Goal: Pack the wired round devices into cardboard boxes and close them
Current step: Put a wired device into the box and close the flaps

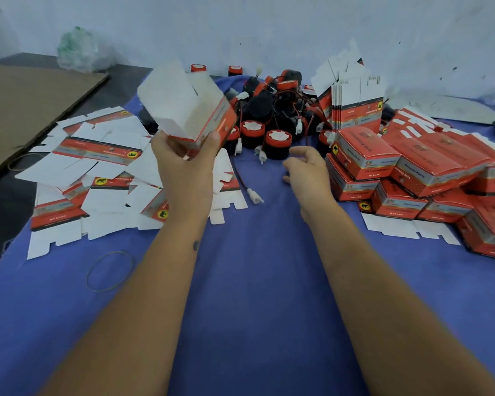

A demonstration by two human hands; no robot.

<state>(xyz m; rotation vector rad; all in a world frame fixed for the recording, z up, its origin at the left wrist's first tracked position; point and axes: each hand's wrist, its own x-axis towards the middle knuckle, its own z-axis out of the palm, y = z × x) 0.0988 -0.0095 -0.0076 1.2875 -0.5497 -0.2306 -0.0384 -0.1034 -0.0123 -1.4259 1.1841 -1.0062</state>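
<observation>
Done: closed red boxes (pixel 412 170) stacked at right.
Left: device pile (pixel 272 115), flat blanks (pixel 97 155).
Left hand (pixel 183 161): grips open box (pixel 189 107).
Right hand (pixel 306 167): loosely spread, holding nothing, near devices.

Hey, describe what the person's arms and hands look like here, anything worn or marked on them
Both forearms are bare right up to the bottom edge of the picture: no sleeves, gloves, watch or bracelets show. No rings are visible on the left hand or the right hand. The left forearm carries one small dark mark, possibly a tattoo or mole.
</observation>
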